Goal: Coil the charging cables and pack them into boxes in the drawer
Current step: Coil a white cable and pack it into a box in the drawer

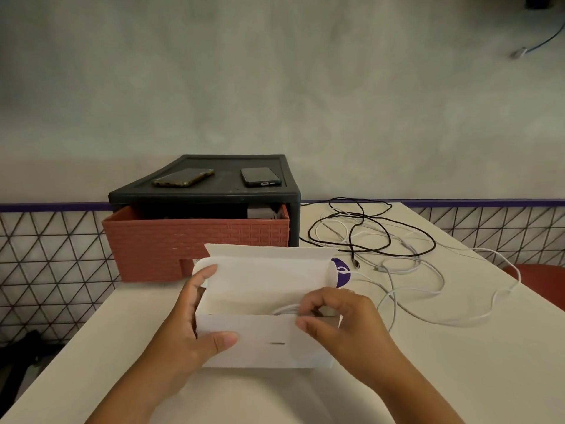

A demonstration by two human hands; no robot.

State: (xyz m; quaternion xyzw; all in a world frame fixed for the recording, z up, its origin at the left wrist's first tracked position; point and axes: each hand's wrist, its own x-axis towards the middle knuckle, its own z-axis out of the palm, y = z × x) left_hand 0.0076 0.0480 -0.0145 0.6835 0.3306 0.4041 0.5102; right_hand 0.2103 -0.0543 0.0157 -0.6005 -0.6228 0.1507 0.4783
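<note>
Pale cream table top [412, 377] fills the lower half of the frame, with a grey plaster wall behind it. In the lower centre a white cardboard box [263, 347] stands on the table with its lid flap open and leaning back. The left hand [195, 325] grips the left end of this box, thumb pressed on the front wall and fingers curled round the far side; the right hand [342, 322] is at the right part of the opening, its fingers bent close together and pinching a coiled white cable [286, 310], which lies partly inside the box.

Just behind the box, at centre left, a brick-red plastic drawer [195, 240] is pulled out of a black plastic cabinet [208, 195]; something grey shows inside its right end, but I cannot tell what. On the cabinet top lie a gold-edged phone [183, 178] and a dark phone [260, 176], apart from each other.

At centre right a loose black cable [388, 237] and a loose white cable [393, 296] lie tangled on the table; a round purple mark [341, 272] shows beside the flap's right edge; a red round seat [541, 283] is at the right edge.
</note>
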